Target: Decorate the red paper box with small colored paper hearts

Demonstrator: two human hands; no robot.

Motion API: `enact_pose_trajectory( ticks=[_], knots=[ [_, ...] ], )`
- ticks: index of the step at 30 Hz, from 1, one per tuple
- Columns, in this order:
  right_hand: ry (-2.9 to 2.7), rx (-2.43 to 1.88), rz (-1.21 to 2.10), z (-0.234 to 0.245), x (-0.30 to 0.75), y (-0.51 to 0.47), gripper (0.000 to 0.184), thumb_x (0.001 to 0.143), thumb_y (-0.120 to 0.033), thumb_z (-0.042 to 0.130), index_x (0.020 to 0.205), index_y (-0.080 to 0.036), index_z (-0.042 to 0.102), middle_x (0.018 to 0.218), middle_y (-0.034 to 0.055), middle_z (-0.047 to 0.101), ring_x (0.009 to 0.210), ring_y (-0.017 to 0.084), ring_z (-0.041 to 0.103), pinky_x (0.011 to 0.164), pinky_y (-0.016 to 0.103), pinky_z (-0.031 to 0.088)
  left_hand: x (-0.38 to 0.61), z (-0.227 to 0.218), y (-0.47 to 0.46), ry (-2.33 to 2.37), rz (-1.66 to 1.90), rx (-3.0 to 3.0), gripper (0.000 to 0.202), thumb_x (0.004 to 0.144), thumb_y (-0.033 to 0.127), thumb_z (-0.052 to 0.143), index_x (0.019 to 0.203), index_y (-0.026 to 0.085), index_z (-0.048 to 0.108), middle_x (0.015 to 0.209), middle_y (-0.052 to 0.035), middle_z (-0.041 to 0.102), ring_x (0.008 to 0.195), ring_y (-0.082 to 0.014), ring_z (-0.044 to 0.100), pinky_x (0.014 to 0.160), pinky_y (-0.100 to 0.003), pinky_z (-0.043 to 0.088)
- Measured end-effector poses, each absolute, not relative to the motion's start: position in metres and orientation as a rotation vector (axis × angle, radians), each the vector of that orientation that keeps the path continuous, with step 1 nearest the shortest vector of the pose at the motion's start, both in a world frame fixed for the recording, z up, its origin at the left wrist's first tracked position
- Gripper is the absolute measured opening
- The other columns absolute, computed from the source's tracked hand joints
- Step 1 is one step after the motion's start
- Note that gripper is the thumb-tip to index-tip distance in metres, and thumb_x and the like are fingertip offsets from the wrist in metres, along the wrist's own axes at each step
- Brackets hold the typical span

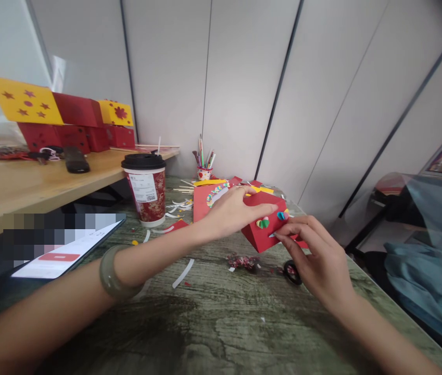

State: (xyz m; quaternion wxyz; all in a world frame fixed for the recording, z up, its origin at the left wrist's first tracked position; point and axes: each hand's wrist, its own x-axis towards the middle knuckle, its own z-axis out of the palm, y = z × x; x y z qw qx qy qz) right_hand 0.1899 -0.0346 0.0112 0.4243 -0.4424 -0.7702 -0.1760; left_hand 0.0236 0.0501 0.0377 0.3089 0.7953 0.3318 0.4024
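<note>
My left hand (233,211) reaches across the table and grips a red paper box (259,240) from its left and top, holding it tilted just above the table. On the box's face are a green-and-yellow folded paper decoration (263,223) and a blue-and-pink one (282,214). The thumb and forefinger of my right hand (320,255) are pinched against the lower part of that face. A small pale piece of paper (272,235) shows at these fingertips, mostly hidden. Below the right hand lies a black ring (291,272), partly covered.
A lidded paper cup (148,192) and a phone (72,250) stand and lie at left. Behind are a decorated red card (202,203) and a cup of brushes (204,172). Paper scraps (184,273) litter the table (205,323). Red and yellow boxes (78,109) sit on a wooden shelf.
</note>
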Motion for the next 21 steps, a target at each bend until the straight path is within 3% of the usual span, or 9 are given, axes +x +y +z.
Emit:
enact_pose_trajectory(
  ticks=[5,9,21],
  knots=[
    [-1.923,-1.099,-0.29,0.0115,0.1904,-0.0352,0.007,0.081,-0.014,0.051,0.078,-0.02,0.053,0.081,0.002,0.055,0.078,0.014,0.052,0.068,0.028,0.041,0.0212,0.0387,0.0555,0.961,1.113,2.091,0.067,0.061,0.065,0.051,0.112,0.022,0.048,0.115,-0.0085,0.054,0.104,-0.027,0.049,0.086,-0.036,0.039],
    [-1.813,-1.203,-0.079,0.0134,0.1895,-0.0328,0.008,0.081,-0.023,0.052,0.075,-0.02,0.055,0.075,0.0006,0.055,0.067,0.013,0.05,0.06,0.027,0.039,0.0215,0.0376,0.0556,0.936,1.096,2.088,0.067,0.062,0.067,0.05,0.112,0.022,0.048,0.113,-0.0079,0.055,0.102,-0.0263,0.05,0.085,-0.036,0.04],
    [-1.692,-1.337,0.31,0.0168,0.1902,-0.0287,0.018,0.079,-0.035,0.053,0.073,-0.018,0.056,0.069,-0.0007,0.056,0.055,0.01,0.043,0.051,0.025,0.034,0.0232,0.0345,0.0525,0.937,1.101,2.097,0.061,0.063,0.061,0.052,0.11,0.021,0.05,0.113,-0.0096,0.055,0.102,-0.0283,0.05,0.083,-0.037,0.04]
  ],
)
